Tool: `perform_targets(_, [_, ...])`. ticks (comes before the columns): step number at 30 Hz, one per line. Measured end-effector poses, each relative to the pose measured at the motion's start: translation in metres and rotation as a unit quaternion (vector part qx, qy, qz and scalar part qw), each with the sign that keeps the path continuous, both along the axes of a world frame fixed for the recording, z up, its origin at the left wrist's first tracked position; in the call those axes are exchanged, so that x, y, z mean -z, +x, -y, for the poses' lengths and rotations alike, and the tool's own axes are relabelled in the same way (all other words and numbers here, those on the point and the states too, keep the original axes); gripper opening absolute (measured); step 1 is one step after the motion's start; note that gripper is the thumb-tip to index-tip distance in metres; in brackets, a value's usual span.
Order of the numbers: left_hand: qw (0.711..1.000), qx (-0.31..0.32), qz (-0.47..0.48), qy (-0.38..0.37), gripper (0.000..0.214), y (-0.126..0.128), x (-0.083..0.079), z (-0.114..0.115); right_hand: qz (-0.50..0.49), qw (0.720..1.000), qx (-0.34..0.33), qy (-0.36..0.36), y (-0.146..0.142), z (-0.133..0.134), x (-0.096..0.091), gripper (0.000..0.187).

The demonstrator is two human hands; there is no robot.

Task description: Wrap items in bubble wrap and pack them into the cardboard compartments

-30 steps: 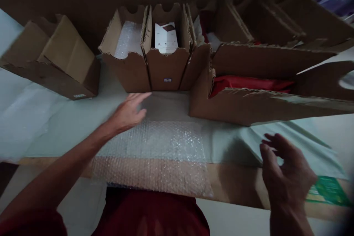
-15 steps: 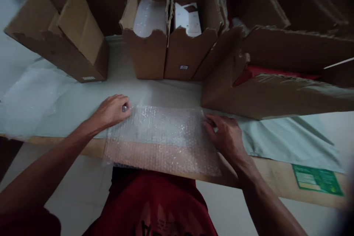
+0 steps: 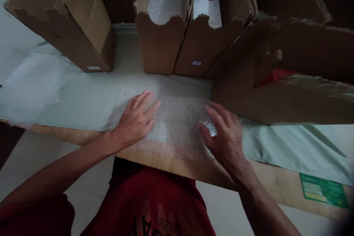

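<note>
1. Several open cardboard boxes stand at the back of the worktop [image 3: 276, 186]. The middle box [image 3: 162, 44] contains clear bubble material, and the neighbour box [image 3: 206, 48], touching it, contains white printed cards [image 3: 207, 5].
2. A tilted box [image 3: 69, 25] stands at the far left, well apart from both hands.
3. A large box [image 3: 290, 96] lies at the right side, and something red [image 3: 272, 75] shows inside it. Its near corner comes just beside the far right edge of the bubble wrap sheet and close to the right hand.
4. A pale green cover [image 3: 83, 99] is spread over most of the worktop. A green label [image 3: 323, 190] is on the bare wood near the right front edge.
5. The bubble wrap sheet [image 3: 177, 125] is clear and lies flat in the middle of the worktop, in front of the two middle boxes. Its far part rests on the green cover and its near part on the bare wooden edge.
6. The left hand [image 3: 135, 121] lies palm down on the left part of the sheet, with the fingers straight and spread. Its grip is released and it grasps nothing.
7. The right hand [image 3: 224, 136] rests on the right part of the sheet with the fingers a little bent and the fingertips touching the bubbles. Its grip is also released and encloses nothing.
</note>
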State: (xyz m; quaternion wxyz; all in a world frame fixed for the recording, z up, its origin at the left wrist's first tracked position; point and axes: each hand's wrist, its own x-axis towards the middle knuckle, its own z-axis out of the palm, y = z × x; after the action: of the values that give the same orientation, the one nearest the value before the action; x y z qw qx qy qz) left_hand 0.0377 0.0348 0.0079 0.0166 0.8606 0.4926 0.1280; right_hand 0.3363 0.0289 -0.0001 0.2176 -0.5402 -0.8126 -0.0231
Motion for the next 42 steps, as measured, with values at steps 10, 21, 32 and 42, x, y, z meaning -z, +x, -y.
perform_targets(10, [0.994, -0.054, -0.056, -0.079, 0.067, -0.026, 0.034, 0.005, 0.092, 0.99, -0.07, -0.08, -0.025, -0.027, 0.041, 0.064])
perform_targets(21, [0.968, -0.215, -0.084, -0.1, 0.069, -0.065, 0.024, 0.018, 0.079, 0.992, 0.0, -0.099, -0.028, -0.03, 0.037, 0.065])
perform_targets(32, [0.992, 0.104, 0.011, -0.076, 0.049, -0.031, -0.001, 0.073, -0.024, 0.974, -0.193, -0.117, 0.039, 0.077, -0.003, 0.039])
perform_targets(42, [0.99, 0.115, -0.047, -0.06, 0.05, -0.016, -0.014, 0.062, -0.074, 0.979, -0.181, -0.061, 0.027, 0.065, -0.002, 0.019])
